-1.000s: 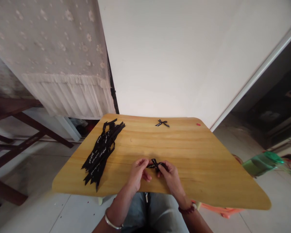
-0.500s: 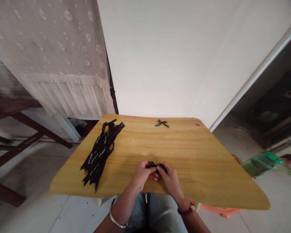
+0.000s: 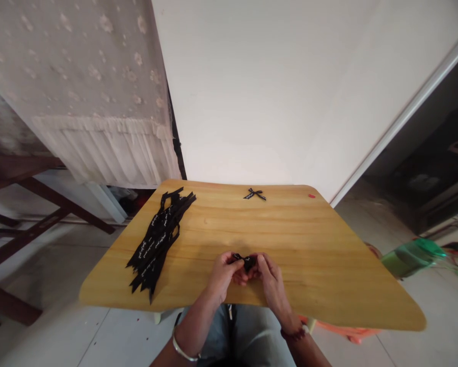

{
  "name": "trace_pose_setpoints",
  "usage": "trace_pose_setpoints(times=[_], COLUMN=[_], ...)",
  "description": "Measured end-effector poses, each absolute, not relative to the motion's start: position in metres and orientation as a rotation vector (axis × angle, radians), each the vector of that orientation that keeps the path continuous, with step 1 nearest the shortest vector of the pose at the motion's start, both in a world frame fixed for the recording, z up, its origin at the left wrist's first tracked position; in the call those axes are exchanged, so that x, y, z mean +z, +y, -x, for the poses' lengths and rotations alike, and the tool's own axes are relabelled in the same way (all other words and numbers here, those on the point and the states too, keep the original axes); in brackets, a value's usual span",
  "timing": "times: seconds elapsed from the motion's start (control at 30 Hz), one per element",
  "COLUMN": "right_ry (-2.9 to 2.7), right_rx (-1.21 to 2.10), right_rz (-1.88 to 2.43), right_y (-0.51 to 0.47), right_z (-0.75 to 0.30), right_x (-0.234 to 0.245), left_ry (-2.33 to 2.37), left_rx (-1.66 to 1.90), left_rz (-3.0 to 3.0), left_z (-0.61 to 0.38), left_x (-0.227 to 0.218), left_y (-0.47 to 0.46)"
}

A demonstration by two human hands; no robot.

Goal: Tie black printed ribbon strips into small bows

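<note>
A black ribbon bow with white marks is pinched between my two hands, just over the near edge of the wooden table. My left hand closes thumb and fingers on its left side. On the right side, my right hand grips the loop; its curled fingertips are partly hidden under the ribbon. To the left lies a pile of black ribbon strips printed with white lettering. One tied black bow rests near the table's far edge.
A small red piece lies at the far right corner. The far edge meets a white wall. On the floor at right is a green plastic container; dark wooden furniture stands at left.
My right thumb and fingers have shifted slightly right and lifted off the middle, so more of the ribbon's right side shows. My left hand stays nearly in place.
</note>
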State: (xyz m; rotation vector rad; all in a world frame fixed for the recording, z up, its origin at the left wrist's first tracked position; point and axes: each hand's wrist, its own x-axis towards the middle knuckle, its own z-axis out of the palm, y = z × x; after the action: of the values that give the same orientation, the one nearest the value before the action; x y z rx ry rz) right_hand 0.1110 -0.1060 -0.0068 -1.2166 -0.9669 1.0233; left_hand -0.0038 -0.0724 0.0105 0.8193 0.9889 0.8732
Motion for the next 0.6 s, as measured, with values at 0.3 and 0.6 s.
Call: trace_pose_setpoints(times=[0.3, 0.6], right_ry=[-0.967, -1.013], right_rx=[0.967, 0.896], right_rz=[1.259, 1.311], right_y=[-0.1088, -0.1101], right_z=[-0.1113, -0.1101], right_x=[-0.0017, -0.0024], left_ry=[1.056, 0.987], left_rx=[0.870, 0.990], left_rz=[-0.848, -0.654], left_z=[0.0041, -0.0009], left_x=[0.0083, 0.0133], left_y=[-0.0722, -0.0750])
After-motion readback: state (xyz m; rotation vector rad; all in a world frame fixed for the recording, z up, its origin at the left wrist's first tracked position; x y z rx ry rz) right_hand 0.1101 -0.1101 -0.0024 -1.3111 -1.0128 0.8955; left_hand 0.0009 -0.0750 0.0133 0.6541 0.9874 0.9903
